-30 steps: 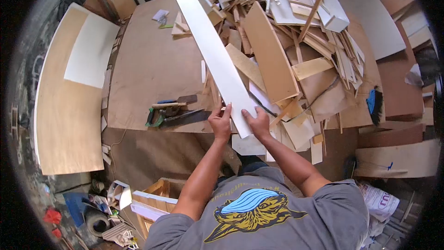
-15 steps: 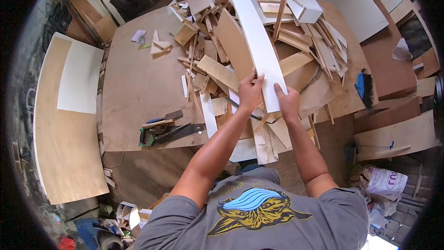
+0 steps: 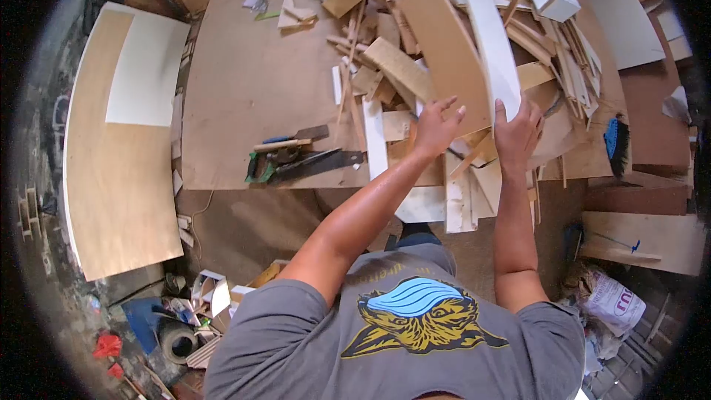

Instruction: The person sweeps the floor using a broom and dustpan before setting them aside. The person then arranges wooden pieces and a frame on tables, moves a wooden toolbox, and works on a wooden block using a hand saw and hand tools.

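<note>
A long white board [image 3: 485,33] runs away from me over the pile of wood offcuts. My right hand [image 3: 518,133] grips its near end, the thumb on its top face and the fingers at the right edge. Just left of it, my left hand [image 3: 438,130] is open, fingers spread, at the near end of a wide brown board [image 3: 444,44]. Whether those fingertips touch the brown board I cannot tell. A pale wood block [image 3: 398,67] lies to the upper left of that hand.
On the worktable [image 3: 252,96], a handsaw [image 3: 315,167] and other tools lie near the front edge. A blue brush [image 3: 615,144] rests at the right. A large panel [image 3: 122,185] stands at the left. A printed sack [image 3: 613,300] is on the floor at right.
My left hand has let go of the white board and moved left, its fingers opening. My right hand still holds the board's near end. The camera view has shifted.
</note>
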Demonstrator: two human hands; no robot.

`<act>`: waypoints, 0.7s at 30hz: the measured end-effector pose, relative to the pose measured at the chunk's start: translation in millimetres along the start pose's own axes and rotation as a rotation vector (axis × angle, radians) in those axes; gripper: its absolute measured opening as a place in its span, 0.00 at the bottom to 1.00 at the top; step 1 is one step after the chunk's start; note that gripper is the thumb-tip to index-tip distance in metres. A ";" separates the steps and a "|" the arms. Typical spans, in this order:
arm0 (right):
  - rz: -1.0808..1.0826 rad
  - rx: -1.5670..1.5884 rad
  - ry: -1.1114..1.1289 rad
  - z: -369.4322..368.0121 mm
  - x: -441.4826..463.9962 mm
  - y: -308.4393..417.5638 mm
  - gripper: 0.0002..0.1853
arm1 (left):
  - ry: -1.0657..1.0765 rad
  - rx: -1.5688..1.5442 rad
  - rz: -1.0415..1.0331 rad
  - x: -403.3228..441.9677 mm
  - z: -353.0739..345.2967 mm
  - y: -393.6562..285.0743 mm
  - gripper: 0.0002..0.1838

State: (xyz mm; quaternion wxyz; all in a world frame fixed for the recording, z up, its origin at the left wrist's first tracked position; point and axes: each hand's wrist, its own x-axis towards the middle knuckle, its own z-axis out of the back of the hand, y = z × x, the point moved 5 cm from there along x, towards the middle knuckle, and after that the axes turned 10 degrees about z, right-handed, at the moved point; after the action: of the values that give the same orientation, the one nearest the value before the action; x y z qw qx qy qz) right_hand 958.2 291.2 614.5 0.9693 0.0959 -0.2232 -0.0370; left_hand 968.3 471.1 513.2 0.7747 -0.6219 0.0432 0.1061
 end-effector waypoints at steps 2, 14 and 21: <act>0.163 0.002 -0.118 11.4 -18.0 55.4 0.29 | -0.022 0.030 0.040 -8.7 37.8 22.8 0.24; 0.577 0.226 0.765 -181.4 -229.3 335.8 0.32 | -0.349 -0.253 0.424 -111.6 402.3 229.6 0.19; 0.265 -0.135 1.074 -221.2 -241.7 373.5 0.34 | -0.465 -0.235 0.490 -164.8 536.7 315.4 0.20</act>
State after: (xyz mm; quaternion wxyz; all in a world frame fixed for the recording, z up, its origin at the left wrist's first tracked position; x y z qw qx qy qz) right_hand 849.3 721.9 392.2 0.9472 0.0098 0.2951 0.1252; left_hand 704.1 1039.3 364.6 0.6386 -0.6372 0.0012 0.4315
